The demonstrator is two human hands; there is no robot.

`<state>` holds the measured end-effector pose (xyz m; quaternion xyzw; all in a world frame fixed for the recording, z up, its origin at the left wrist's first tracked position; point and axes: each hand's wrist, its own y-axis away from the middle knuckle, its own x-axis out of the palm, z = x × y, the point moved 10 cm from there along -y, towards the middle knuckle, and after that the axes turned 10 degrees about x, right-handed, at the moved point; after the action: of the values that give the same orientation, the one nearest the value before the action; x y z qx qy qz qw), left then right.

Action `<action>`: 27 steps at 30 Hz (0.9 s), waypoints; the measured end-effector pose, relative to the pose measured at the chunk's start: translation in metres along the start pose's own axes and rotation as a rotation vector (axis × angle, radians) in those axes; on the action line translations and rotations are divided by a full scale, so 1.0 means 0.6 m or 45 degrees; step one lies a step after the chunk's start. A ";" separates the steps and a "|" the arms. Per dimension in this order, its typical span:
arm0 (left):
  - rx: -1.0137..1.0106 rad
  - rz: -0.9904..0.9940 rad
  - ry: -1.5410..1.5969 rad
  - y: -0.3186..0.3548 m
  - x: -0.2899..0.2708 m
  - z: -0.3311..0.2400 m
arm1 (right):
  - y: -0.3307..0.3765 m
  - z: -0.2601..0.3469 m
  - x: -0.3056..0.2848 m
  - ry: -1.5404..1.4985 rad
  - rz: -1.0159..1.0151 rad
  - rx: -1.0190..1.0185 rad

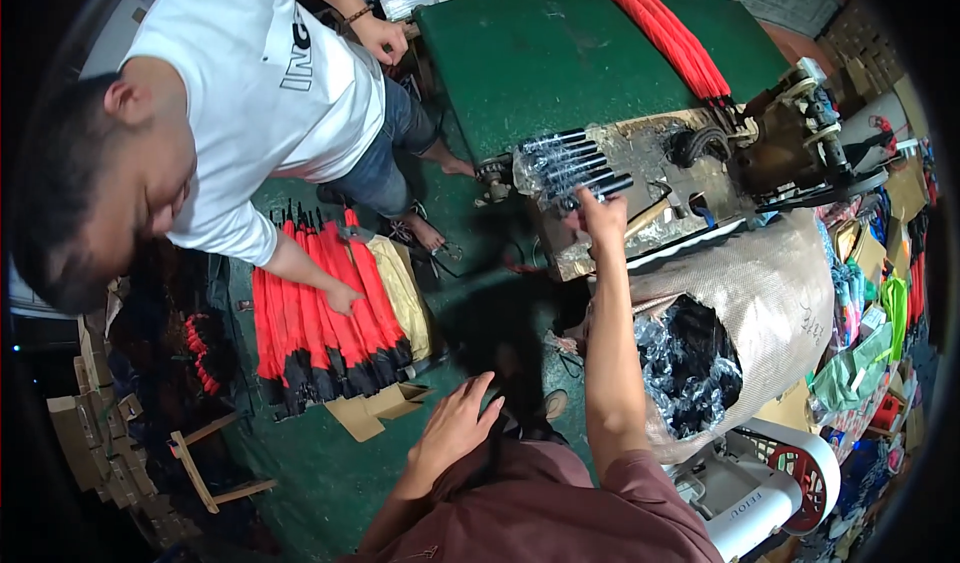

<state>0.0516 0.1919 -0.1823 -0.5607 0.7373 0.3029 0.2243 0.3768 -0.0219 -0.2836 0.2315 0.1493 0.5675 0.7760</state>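
My right hand point(605, 221) reaches forward to the worn workbench, its fingers closed on a black handle point(618, 185) at the near side of a row. The other black handles point(565, 151) lie side by side in clear plastic wrap, just beyond my fingertips. My left hand point(455, 431) hovers in front of my body, holding nothing, with its fingers stretched and apart. Folded red umbrellas with black ends point(325, 303) lie in a row at the left, where a co-worker's hand point(343, 298) touches them.
A co-worker in a white shirt point(270, 93) bends over at the left. Beyond the workbench point(655, 148) stretches a green table point(520, 53) with more red umbrellas point(670, 38). A woven sack point(760, 303) of black plastic-wrapped pieces and a white machine point(770, 513) stand at the right.
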 end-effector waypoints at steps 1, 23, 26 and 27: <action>-0.008 -0.004 -0.008 -0.003 -0.002 0.006 | -0.010 0.010 0.013 -0.008 -0.002 0.001; 0.129 0.025 -0.015 -0.048 -0.008 -0.009 | -0.083 0.065 0.071 0.637 -0.238 -0.115; 0.171 0.037 -0.035 -0.051 -0.002 -0.024 | -0.109 0.042 0.057 0.610 -0.238 -0.149; 0.182 0.049 -0.036 -0.052 0.003 -0.030 | -0.117 0.037 0.045 0.606 -0.261 -0.186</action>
<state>0.0812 0.1726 -0.1767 -0.5246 0.7645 0.2615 0.2682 0.4532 -0.0179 -0.3008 0.0184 0.3088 0.5336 0.7872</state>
